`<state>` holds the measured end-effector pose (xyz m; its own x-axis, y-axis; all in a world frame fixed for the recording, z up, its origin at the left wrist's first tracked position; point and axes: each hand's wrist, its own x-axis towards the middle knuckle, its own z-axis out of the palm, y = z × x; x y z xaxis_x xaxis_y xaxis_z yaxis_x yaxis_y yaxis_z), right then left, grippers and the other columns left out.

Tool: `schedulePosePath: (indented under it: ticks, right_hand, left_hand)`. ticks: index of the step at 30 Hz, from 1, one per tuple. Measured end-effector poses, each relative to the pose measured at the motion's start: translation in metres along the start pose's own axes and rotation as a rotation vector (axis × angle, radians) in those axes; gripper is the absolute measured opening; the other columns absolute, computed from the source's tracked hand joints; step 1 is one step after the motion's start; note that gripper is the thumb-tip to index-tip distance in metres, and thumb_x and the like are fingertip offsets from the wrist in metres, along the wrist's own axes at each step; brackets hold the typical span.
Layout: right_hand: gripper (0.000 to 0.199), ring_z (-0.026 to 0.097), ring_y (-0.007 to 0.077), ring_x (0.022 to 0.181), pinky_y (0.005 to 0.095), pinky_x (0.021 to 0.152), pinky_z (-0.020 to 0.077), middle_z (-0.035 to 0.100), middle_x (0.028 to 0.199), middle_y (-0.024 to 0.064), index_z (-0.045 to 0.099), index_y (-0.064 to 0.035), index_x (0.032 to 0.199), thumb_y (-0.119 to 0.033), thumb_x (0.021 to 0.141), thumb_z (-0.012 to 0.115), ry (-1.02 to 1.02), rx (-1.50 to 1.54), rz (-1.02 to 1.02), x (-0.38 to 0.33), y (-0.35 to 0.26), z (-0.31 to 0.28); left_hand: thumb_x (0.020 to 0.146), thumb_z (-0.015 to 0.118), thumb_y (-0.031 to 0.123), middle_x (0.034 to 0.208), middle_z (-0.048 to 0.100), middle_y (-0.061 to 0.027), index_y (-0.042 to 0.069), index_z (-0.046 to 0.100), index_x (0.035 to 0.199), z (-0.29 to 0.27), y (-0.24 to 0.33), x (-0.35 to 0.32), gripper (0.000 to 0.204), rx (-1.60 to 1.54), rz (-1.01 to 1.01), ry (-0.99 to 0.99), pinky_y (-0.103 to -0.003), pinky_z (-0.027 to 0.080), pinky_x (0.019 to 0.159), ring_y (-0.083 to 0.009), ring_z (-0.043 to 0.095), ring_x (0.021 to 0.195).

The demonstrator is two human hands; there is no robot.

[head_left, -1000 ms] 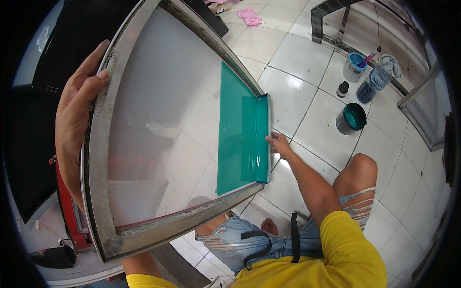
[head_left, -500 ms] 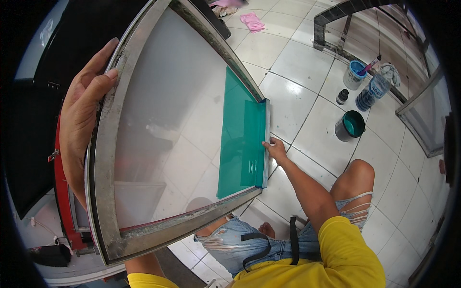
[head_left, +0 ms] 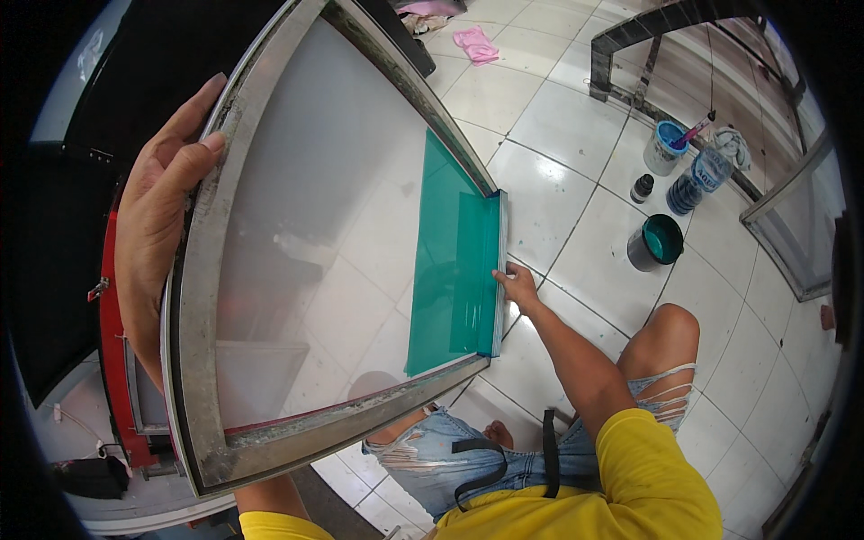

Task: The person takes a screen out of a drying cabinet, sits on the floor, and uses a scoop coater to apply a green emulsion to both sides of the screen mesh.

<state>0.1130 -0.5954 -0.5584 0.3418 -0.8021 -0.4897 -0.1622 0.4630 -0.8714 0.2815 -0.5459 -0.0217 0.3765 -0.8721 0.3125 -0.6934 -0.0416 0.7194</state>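
Observation:
Tilted up before me is a screen printing frame [head_left: 209, 387] with metal bars and pale, see-through mesh [head_left: 297, 171]. My left hand [head_left: 160, 193] grips its far left bar, thumb on the near face; some of the fingers are hidden behind it. A band of wet-looking green emulsion [head_left: 434, 297] covers the mesh at the right end. Against that end lies a long metal scoop coater [head_left: 501, 261], its edge along the green. My right hand [head_left: 518, 286] pinches the coater near its middle, thumb on top, other fingers partly hidden beneath.
On the tiled floor [head_left: 549, 144] at right stand a black pot [head_left: 644, 254] of green liquid, a small dark bottle [head_left: 642, 189], a plastic water bottle [head_left: 693, 184] and a white tub [head_left: 661, 157]. Another frame [head_left: 792, 225] leans far right. A red-edged machine [head_left: 115, 342] is at left.
The floor things appear slightly lower in the view. Both hands keep their grips, and the coater has barely shifted against the frame.

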Motion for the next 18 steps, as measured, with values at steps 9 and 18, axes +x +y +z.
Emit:
schedulePosePath:
  ticks: [9, 18]
  right_hand:
    - [0.051, 0.062, 0.0188, 0.079, 0.0283, 0.052, 0.05, 0.06, 0.111, 0.0126, 0.056, 0.0046, 0.123, -0.029, 0.086, 0.068, -0.035, 0.009, 0.009, -0.006, -0.0074, -0.0042]
    - [0.056, 0.062, 0.0187, 0.076, 0.0278, 0.05, 0.0491, 0.06, 0.114, 0.0143, 0.053, 0.0064, 0.126, -0.03, 0.085, 0.068, -0.037, 0.017, -0.016, -0.0054, -0.006, -0.0046]
  left_hand:
    - [0.073, 0.07, 0.026, 0.115, 0.061, -0.027, -0.001, 0.053, 0.13, 0.0021, -0.0022, -0.0021, 0.066, 0.037, 0.018, 0.045, -0.036, 0.051, 0.091, -0.0273, 0.068, 0.094]
    - [0.073, 0.069, 0.029, 0.113, 0.062, -0.0268, -0.001, 0.052, 0.131, 0.0025, -0.0024, -0.0046, 0.069, 0.112, 0.041, 0.097, -0.036, 0.051, 0.091, -0.0271, 0.068, 0.094]
